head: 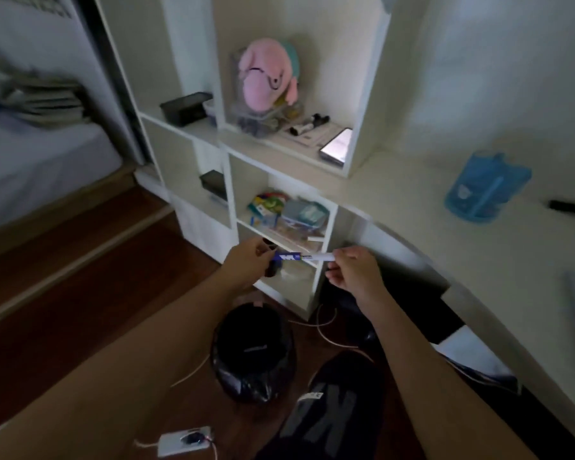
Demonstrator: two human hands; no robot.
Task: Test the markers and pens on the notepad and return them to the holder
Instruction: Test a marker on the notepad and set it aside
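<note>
**Marker in hand, holder far off**

The left hand (246, 262) and right hand (354, 272) are each gripping one end of a blue-and-white marker (299, 257), holding it level above the black bin (253, 350). Probably the marker is being capped or uncapped. The blue holder (485, 187) is standing on the table (412, 227), well apart. Two more markers (309, 122) are lying on the shelf (289, 154), so most of the task seems left.

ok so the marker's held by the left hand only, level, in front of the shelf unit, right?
Not quite: both hands hold it. The head view shows the left hand gripping the blue end of the marker and the right hand pinching its white end, level, in front of the shelf unit.
</note>
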